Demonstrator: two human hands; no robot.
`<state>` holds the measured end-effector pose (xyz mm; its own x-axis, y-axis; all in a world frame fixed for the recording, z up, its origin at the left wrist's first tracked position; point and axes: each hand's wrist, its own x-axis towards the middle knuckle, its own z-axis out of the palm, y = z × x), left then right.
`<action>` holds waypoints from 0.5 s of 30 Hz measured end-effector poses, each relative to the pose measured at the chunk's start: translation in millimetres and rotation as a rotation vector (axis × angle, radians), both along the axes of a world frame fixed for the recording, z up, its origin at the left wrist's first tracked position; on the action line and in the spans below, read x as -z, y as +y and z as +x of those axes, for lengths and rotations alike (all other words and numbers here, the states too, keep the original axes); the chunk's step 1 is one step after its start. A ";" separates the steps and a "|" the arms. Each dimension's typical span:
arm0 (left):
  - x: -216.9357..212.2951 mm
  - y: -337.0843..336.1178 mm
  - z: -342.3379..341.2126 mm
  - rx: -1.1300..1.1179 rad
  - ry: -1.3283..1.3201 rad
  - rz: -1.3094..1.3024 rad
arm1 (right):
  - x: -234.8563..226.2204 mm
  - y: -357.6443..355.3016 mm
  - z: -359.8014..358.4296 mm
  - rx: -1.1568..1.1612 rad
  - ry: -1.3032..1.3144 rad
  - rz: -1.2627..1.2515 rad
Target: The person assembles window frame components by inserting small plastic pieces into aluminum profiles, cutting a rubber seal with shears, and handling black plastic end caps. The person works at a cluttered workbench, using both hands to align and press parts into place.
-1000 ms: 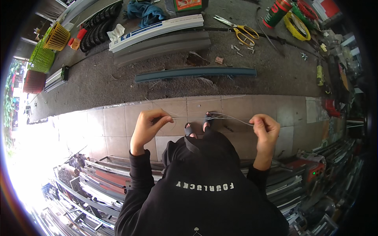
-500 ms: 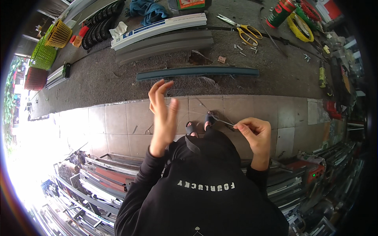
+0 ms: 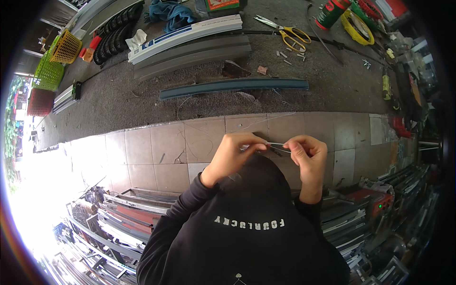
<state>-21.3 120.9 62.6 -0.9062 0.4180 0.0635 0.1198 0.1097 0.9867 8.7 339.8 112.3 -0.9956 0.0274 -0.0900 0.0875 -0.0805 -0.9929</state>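
Observation:
In front of my body, over the tiled floor, my left hand and my right hand face each other with a small gap between the fingertips. Both pinch a thin pale strip, which looks doubled where it spans the gap. Whether it is cord, wire or plastic I cannot make out. A fine, nearly clear thread loops over the work surface's near edge; its ends are hard to follow. Beyond my hands a long dark blue-grey profile bar lies on the dark carpeted surface.
Farther back lie grey and white profiles, yellow-handled scissors, small metal pieces and a blue cloth. A red-green can stands back right. Coloured baskets are at far left. Racks of metal lengths flank my body.
My left hand has come down and right from its raised, spread pose and now pinches the strip beside my right hand. The right hand stays nearly in place. The view has shifted slightly.

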 end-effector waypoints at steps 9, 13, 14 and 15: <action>8.5 -44.4 -12.0 -0.081 -0.216 0.646 | 8.8 21.9 -5.5 0.162 0.144 0.266; -0.3 -66.6 -17.5 0.121 -0.445 1.267 | 9.5 27.0 -10.2 0.285 0.091 0.302; -5.0 -71.6 -20.1 0.070 -0.482 1.153 | 8.0 29.1 -10.4 0.256 0.069 0.270; -9.2 -74.9 -22.0 0.111 -0.424 1.069 | 6.4 30.9 -10.6 0.261 0.052 0.228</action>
